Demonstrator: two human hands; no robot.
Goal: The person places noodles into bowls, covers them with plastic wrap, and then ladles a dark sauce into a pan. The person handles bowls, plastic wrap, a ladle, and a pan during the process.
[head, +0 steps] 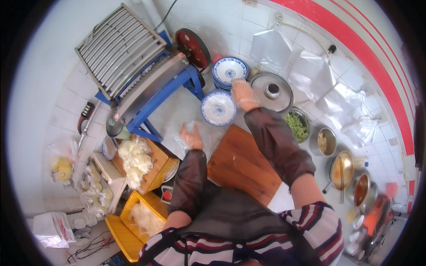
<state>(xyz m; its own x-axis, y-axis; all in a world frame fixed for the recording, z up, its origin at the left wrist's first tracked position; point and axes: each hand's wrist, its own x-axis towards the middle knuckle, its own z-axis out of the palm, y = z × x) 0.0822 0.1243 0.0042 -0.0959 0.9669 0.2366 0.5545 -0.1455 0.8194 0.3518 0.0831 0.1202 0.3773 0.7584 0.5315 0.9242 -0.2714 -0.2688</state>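
My right hand [243, 94], in a clear plastic glove, is at the right side of a blue-and-white bowl [218, 108] and by the edge of a stack of like bowls [230, 70]; whether its fingers grip anything cannot be told. My left hand [191, 135] is lower and to the left, over the pale worktop, with its fingers apart and thin clear plastic around it. A brown wooden board [244, 163] lies in front of me. A steel lid with a black knob [271, 92] lies to the right of my right hand.
A blue-framed roller machine [163, 99] stands at the left. Bagged noodles [134, 159] lie on a wooden box beside a yellow crate [124, 237]. Along the right stand a bowl of green vegetables [296, 127], a steel pot [323, 142] and a pan [342, 170]. Plastic bags [313, 74] hang on the tiled wall.
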